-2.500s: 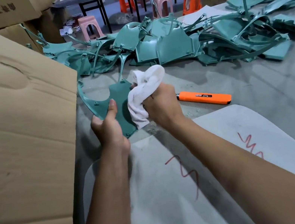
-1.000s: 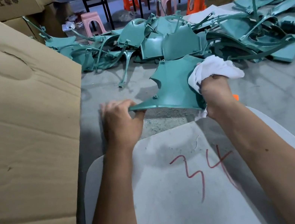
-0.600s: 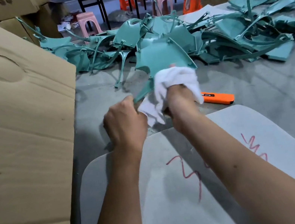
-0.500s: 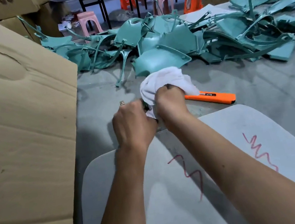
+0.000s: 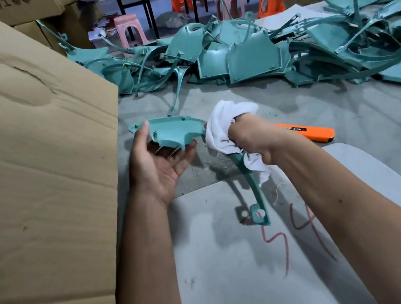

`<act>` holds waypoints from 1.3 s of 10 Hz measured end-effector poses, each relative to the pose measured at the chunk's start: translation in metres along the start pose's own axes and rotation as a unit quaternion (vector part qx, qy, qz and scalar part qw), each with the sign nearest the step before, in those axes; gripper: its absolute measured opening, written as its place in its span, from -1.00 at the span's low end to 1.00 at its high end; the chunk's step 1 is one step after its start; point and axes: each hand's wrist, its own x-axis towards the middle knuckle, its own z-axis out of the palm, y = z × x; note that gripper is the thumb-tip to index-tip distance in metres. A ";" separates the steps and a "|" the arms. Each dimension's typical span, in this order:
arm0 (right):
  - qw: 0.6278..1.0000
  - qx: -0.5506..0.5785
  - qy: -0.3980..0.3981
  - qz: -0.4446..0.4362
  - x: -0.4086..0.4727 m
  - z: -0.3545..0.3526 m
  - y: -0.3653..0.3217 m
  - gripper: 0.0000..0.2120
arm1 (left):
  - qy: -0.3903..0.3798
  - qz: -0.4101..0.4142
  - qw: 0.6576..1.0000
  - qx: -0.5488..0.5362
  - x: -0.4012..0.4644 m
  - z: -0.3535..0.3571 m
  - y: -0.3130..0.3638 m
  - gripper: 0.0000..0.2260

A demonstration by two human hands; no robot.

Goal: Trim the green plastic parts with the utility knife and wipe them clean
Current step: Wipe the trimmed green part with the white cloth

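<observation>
Left hand: the left hand (image 5: 158, 164) is turned palm up, fingers relaxed and nearly straight, thumb laid along the near edge of the green part (image 5: 177, 131); it cradles the wide end from below without curling round it.
Right hand: the right hand (image 5: 253, 137) is clenched round a bunched white rag (image 5: 226, 123) and presses it against the part where the wide end narrows into a long arm.
Green part: held in the air between both hands, above the near edge of the grey tabletop (image 5: 348, 112); its wide end lies flat in the left palm, its thin arm runs down from under the rag toward the person and ends in a small looped tab over the white board (image 5: 241, 265).
Utility knife: the orange utility knife (image 5: 308, 131) lies on the tabletop just behind the right wrist, untouched, partly hidden by the hand.
Pile: a heap of green plastic parts (image 5: 252, 57) sprawls across the far side of the tabletop, well apart from the hands.
White board: rests under the forearms, with red scrawled marks on it.
Cardboard: a large cardboard box (image 5: 30, 168) stands close on the left, beside the left arm.
Background: pink and orange stools (image 5: 129, 30) stand beyond the pile.
</observation>
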 end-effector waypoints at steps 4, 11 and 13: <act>0.991 -0.100 -0.052 -0.076 -0.031 -0.015 0.010 -0.68 | 0.158 0.101 0.970 -0.153 0.007 0.002 -0.001 -0.87; 0.901 0.339 0.238 0.129 -0.005 -0.041 0.026 -0.65 | 0.251 0.457 0.608 0.598 -0.008 -0.005 -0.014 -0.75; 0.825 0.420 0.378 0.021 -0.016 -0.027 0.026 -0.76 | 0.310 0.423 0.665 0.532 -0.003 0.007 -0.013 -0.69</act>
